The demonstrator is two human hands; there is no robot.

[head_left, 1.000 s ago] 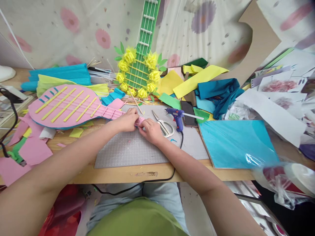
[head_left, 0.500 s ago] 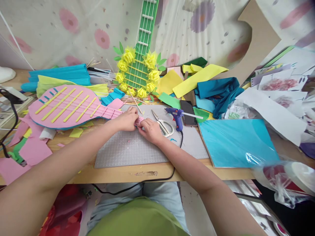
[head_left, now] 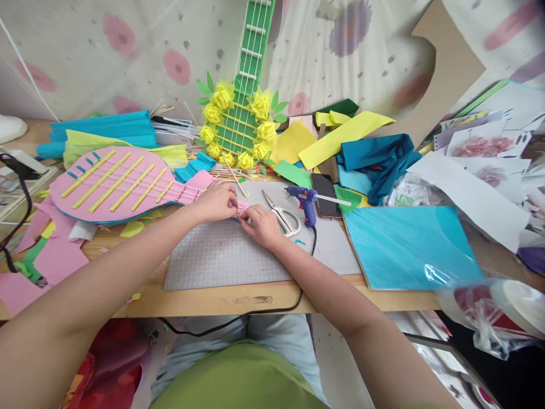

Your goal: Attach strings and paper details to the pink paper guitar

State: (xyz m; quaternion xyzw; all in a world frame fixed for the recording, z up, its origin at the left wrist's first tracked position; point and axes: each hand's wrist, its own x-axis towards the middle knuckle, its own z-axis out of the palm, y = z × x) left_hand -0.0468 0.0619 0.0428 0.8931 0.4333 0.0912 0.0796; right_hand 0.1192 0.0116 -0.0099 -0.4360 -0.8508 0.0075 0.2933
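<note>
A pink paper lute (head_left: 106,190) with yellow strips and a blue edge lies on its back, its neck pointing right. At the neck's far end, strings run over a small pink piece (head_left: 242,207). My right hand (head_left: 260,225) pinches that end between thumb and fingers. My left hand (head_left: 217,201) rests over the neck just to the left, fingers curled and drawn together; whatever lies between them is too small to make out. Under both hands spreads a grey cutting mat (head_left: 221,261). White-handled scissors (head_left: 285,218) lie right beside my right hand.
A purple glue gun (head_left: 304,201) stands by a phone (head_left: 327,195), its black cable crossing the table edge. Behind leans a green lute (head_left: 238,125) with yellow flowers. Blue board (head_left: 413,244) lies on the right, pink scraps (head_left: 62,258) on the left.
My left hand has shifted slightly left and its fingers have lifted away from the neck's end, showing more of the pink piece. My right hand stays almost in place.
</note>
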